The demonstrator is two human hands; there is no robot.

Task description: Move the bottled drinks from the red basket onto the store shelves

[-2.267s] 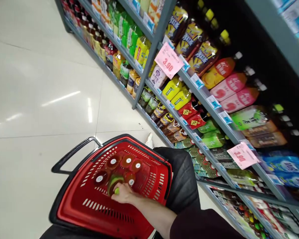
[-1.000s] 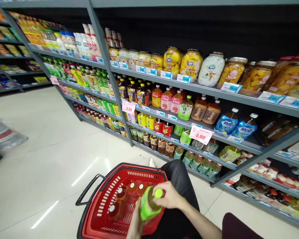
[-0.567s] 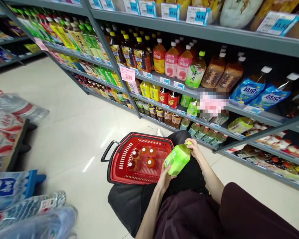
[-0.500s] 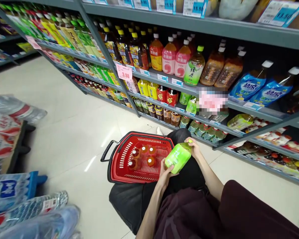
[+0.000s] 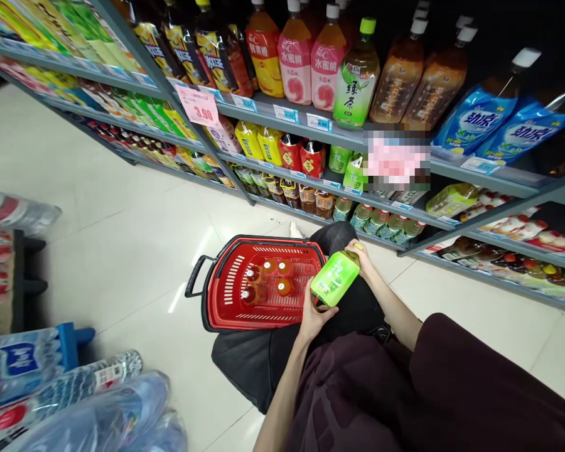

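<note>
A bottle with a bright green label (image 5: pixel 335 278) is held between my two hands above my lap, tilted with its cap end up to the right. My left hand (image 5: pixel 316 314) grips the base end, thumb underneath. Around the cap end close the fingers of my right hand (image 5: pixel 359 256). Just left of the bottle stands a red shopping basket (image 5: pixel 226 307) on the floor, its black handle (image 5: pixel 196 276) sticking out to the left. Inside the basket are several bottles of orange-red drink (image 5: pixel 284 287) with white caps.
Shelves of bottled drinks (image 5: pixel 263 56) run along the far side, with a pink price sign (image 5: pixel 198 105) on the edge. At left lie packs of bottled water (image 5: pixel 19 361) and a dark pallet (image 5: pixel 16 276). Pale tiled floor (image 5: pixel 136 220) lies between.
The view has shifted closer to the shelves. Both hands keep hold of the green-labelled bottle, which has turned slightly so its label faces up more; my left thumb has moved off the label.
</note>
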